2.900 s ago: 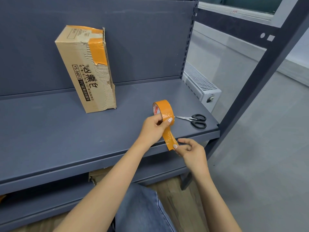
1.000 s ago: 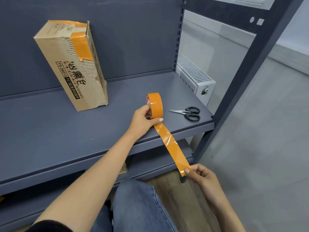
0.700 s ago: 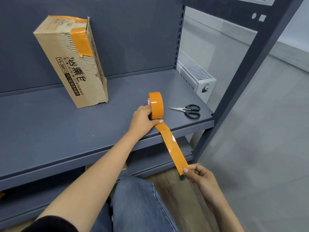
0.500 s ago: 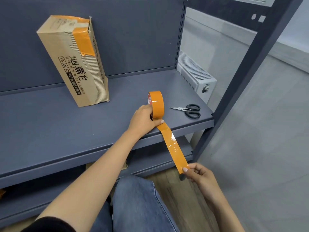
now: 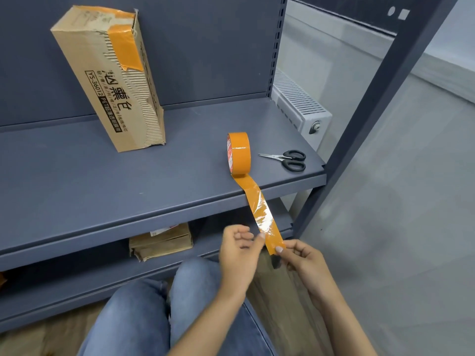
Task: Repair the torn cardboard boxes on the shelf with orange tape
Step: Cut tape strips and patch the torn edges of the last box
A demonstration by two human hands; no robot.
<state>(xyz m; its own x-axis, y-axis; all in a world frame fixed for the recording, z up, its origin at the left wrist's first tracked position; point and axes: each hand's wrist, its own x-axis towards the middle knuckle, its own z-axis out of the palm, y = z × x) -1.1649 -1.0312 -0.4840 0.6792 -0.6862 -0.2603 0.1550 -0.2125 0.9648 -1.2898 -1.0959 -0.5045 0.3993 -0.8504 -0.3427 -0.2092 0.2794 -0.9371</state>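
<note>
A torn cardboard box [image 5: 113,80] stands tilted at the back left of the grey shelf [image 5: 102,181], with orange tape patches near its top. The orange tape roll [image 5: 239,152] stands on edge near the shelf's front, free of both hands. A pulled-out tape strip [image 5: 259,206] runs from the roll over the shelf's front edge and down. My right hand [image 5: 303,260] pinches the strip's lower end. My left hand [image 5: 240,249] is just left of the strip, fingers loosely curled and thumb tip at its edge.
Black-handled scissors [image 5: 288,159] lie on the shelf right of the roll. A flattened cardboard box [image 5: 160,241] sits on the lower shelf. The dark shelf upright [image 5: 372,98] rises at the right, with a white radiator [image 5: 300,106] behind. My knees in jeans are below.
My left hand has let go of the tape roll and come down beside the strip near my right hand. The roll now stands alone on the shelf.
</note>
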